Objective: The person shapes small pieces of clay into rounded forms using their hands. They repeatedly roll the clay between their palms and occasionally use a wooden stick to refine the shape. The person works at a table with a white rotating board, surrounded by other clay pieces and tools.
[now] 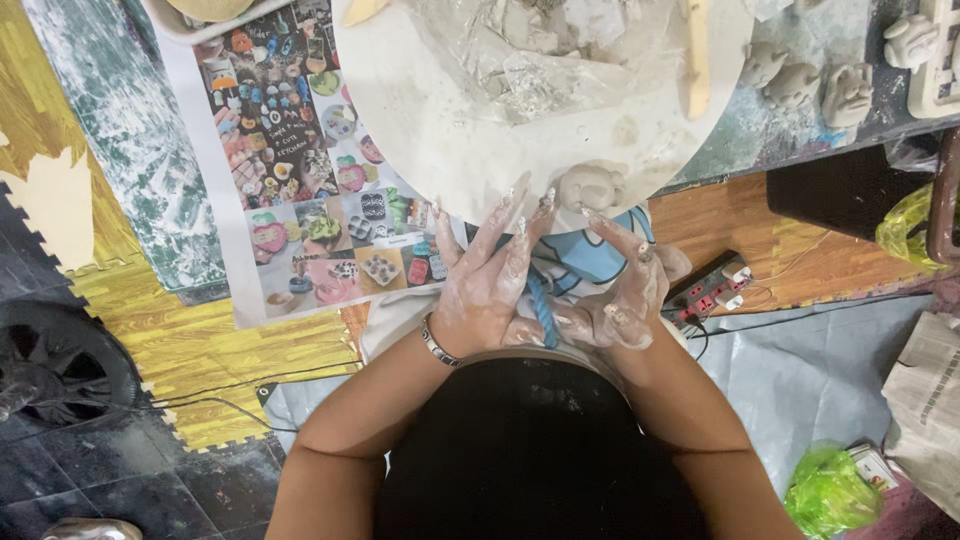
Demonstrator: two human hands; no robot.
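While clay-smeared, both hands' fingers spread, empty: left hand [487, 290] & right hand [620, 300] nr clay figure [590, 187].

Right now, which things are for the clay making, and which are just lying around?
In use: left hand and right hand, both clay-smeared; small clay figure; round white board.

Lying about: power strip; green plastic bag; picture sheet; newspaper.

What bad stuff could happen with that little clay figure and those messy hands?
The small clay figure sits right at the edge of the round white board, so a nudge from the left hand or right hand might tip it off. Wet clay could also drip near the power strip below.
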